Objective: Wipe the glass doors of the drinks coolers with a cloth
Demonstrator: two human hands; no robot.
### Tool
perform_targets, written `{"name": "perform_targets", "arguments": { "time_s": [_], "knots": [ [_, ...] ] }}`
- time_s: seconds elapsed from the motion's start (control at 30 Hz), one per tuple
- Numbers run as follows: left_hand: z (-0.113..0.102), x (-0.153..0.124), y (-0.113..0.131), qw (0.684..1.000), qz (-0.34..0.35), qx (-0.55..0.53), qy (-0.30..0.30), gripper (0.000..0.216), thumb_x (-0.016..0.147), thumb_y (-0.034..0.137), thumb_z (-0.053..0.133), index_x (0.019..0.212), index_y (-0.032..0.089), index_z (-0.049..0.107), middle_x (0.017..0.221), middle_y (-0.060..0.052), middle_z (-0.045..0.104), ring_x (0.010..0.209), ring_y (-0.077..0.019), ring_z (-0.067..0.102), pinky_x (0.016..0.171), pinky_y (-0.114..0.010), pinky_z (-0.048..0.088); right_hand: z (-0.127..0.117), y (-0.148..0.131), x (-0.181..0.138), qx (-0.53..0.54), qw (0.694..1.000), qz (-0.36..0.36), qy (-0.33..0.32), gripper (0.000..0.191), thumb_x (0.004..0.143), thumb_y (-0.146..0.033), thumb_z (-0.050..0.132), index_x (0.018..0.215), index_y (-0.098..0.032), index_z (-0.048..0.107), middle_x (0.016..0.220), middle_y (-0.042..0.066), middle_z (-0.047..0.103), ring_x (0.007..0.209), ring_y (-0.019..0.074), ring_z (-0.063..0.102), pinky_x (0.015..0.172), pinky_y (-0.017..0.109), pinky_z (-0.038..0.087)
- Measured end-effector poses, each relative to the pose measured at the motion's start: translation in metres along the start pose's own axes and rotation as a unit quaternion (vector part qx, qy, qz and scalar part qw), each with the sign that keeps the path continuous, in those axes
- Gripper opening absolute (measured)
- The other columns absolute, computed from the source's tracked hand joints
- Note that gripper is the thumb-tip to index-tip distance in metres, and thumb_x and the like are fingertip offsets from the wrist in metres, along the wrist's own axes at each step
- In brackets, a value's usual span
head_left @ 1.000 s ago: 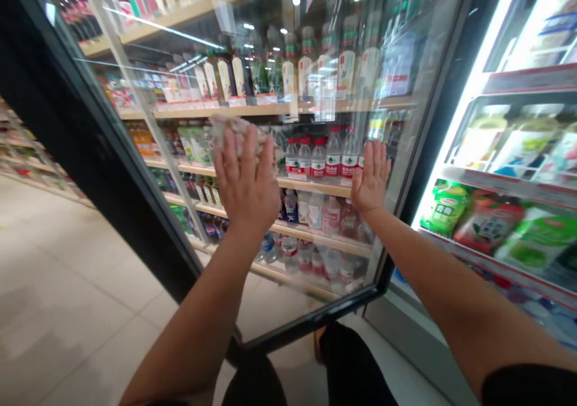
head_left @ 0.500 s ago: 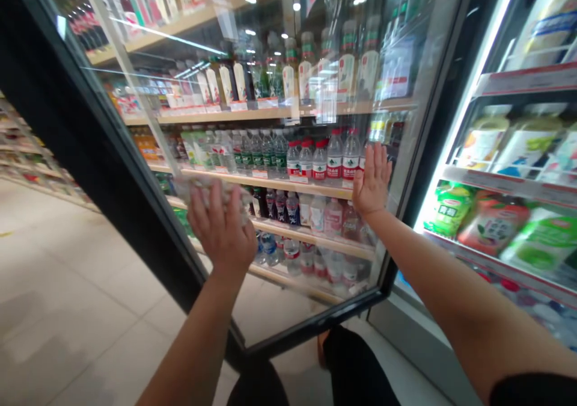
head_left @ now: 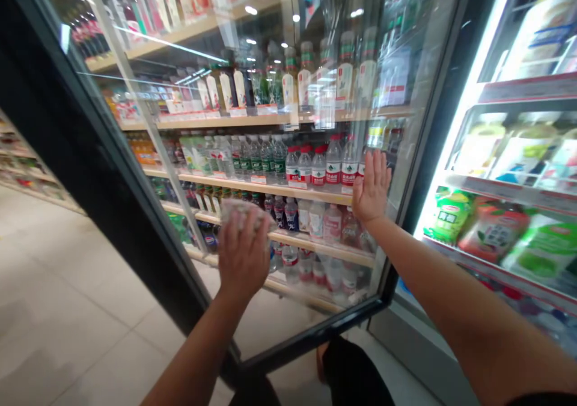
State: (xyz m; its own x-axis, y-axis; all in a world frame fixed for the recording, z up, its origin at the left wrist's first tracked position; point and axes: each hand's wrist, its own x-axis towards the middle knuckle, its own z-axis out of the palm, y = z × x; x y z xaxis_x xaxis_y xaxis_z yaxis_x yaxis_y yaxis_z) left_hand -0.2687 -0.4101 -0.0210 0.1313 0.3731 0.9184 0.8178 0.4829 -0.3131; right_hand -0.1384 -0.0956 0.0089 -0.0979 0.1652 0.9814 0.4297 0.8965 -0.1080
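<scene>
Left hand [head_left: 243, 255] has shifted right and slightly down in the frame vs half a second ago, with the cloth [head_left: 247, 206] under it. Right hand [head_left: 372, 190] is in about the same spot, right of centre.

Left: fingers extended, slightly apart, laid flat over the cloth rather than curled round it. Cloth sits between hand and glass door [head_left: 288, 316], just below centre-left; its top edge shows past the fingertips. Soft, crumpled, pale pinkish-grey, a bit motion-blurred, so weave can't be read.

Right: fingers straight, pointing up, small gaps between them, thumb out to the side. Grips nothing; palm looks flat on the glass, contact face hidden.

Door: clear, glossy pane with ceiling-light reflections near top, set in a dark, straight-edged frame [head_left: 315, 334]. Through it: pale wood-look shelves [head_left: 279, 187] with clear plastic bottles, incl. red-capped ones [head_left: 318, 166] mid-frame. Right edge: lit cooler shelves with soft, bulging pouches [head_left: 493, 228], red and green. Lower left: smooth, light floor tiles [head_left: 67, 310].
</scene>
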Motion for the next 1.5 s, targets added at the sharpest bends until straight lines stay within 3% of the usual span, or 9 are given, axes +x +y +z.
{"name": "perform_targets", "arguments": {
  "time_s": [0.1,0.3,0.5,0.73,0.93,1.13,1.23,1.37,1.5],
  "knots": [
    [0.000,0.000,-0.004,0.999,0.050,0.003,-0.014,0.074,0.091,0.017,0.060,0.161,0.022,0.034,0.157,-0.011,0.049,0.158,-0.0269,0.021,0.130,-0.049,0.022,0.000,-0.001,0.001,0.004,1.000,-0.003,0.005,0.062,0.104,-0.034,0.022,0.165,-0.021,0.015,0.167,0.013,0.031,0.159,0.0244,0.018,0.127,0.056,0.021],
    [-0.005,0.032,-0.016,0.992,-0.112,-0.002,0.059,0.073,0.094,0.021,0.056,0.162,0.022,0.030,0.170,-0.010,0.024,0.159,-0.0349,0.011,0.129,-0.061,0.016,-0.002,0.000,0.001,0.008,1.000,0.006,-0.007,0.063,0.103,-0.034,0.022,0.165,-0.021,0.016,0.168,0.013,0.030,0.159,0.0250,0.019,0.127,0.057,0.020],
    [0.009,0.034,0.009,0.996,0.081,-0.029,-0.021,0.070,0.093,0.020,0.061,0.159,0.024,0.038,0.157,-0.008,0.049,0.158,-0.0246,0.021,0.132,-0.047,0.019,-0.002,-0.001,0.001,0.010,1.000,0.009,-0.013,0.063,0.103,-0.036,0.021,0.164,-0.021,0.017,0.168,0.013,0.030,0.159,0.0258,0.019,0.127,0.057,0.019],
    [-0.005,0.067,-0.018,0.995,-0.087,0.015,0.052,0.073,0.093,0.026,0.059,0.161,0.021,0.034,0.171,-0.006,0.022,0.158,-0.0372,0.014,0.130,-0.059,0.016,-0.001,-0.001,0.001,0.011,1.000,-0.004,-0.005,0.063,0.104,-0.036,0.020,0.165,-0.021,0.013,0.168,0.012,0.030,0.159,0.0238,0.018,0.127,0.054,0.019],
    [0.014,0.050,0.005,0.990,0.137,0.012,-0.020,0.071,0.090,0.021,0.063,0.158,0.022,0.040,0.159,-0.008,0.047,0.158,-0.0249,0.022,0.132,-0.045,0.018,0.002,-0.003,0.002,0.008,1.000,0.006,-0.009,0.064,0.104,-0.037,0.020,0.165,-0.022,0.013,0.169,0.010,0.028,0.159,0.0232,0.017,0.127,0.054,0.018],
    [-0.006,0.093,-0.030,0.996,-0.064,0.028,0.051,0.072,0.093,0.027,0.061,0.160,0.021,0.035,0.170,-0.010,0.026,0.157,-0.0404,0.018,0.127,-0.064,0.018,0.001,-0.004,0.003,-0.001,1.000,0.003,-0.005,0.063,0.105,-0.038,0.017,0.166,-0.023,0.010,0.169,0.010,0.029,0.159,0.0220,0.017,0.128,0.052,0.019],
    [0.004,0.080,-0.009,0.999,-0.028,0.016,0.038,0.073,0.093,0.022,0.060,0.161,0.018,0.033,0.168,-0.014,0.028,0.158,-0.0377,0.014,0.127,-0.063,0.019,0.001,-0.005,0.003,0.003,1.000,0.005,0.001,0.063,0.105,-0.038,0.018,0.166,-0.024,0.010,0.168,0.009,0.030,0.159,0.0218,0.018,0.127,0.052,0.019],
    [0.019,0.058,0.017,0.990,0.134,-0.020,-0.042,0.068,0.094,0.015,0.055,0.159,0.027,0.037,0.159,-0.006,0.047,0.157,-0.0275,0.025,0.128,-0.051,0.026,0.000,-0.004,0.003,0.018,1.000,0.008,-0.012,0.064,0.104,-0.038,0.020,0.166,-0.024,0.009,0.170,0.007,0.026,0.160,0.0227,0.016,0.128,0.052,0.017],
    [0.004,0.089,-0.008,0.999,0.034,0.019,0.017,0.069,0.093,0.023,0.060,0.159,0.020,0.039,0.163,-0.011,0.040,0.157,-0.0328,0.022,0.128,-0.057,0.021,-0.001,-0.003,0.002,0.024,1.000,0.003,-0.013,0.065,0.104,-0.036,0.022,0.166,-0.023,0.010,0.171,0.007,0.025,0.160,0.0231,0.016,0.128,0.053,0.018]
  ]
}}
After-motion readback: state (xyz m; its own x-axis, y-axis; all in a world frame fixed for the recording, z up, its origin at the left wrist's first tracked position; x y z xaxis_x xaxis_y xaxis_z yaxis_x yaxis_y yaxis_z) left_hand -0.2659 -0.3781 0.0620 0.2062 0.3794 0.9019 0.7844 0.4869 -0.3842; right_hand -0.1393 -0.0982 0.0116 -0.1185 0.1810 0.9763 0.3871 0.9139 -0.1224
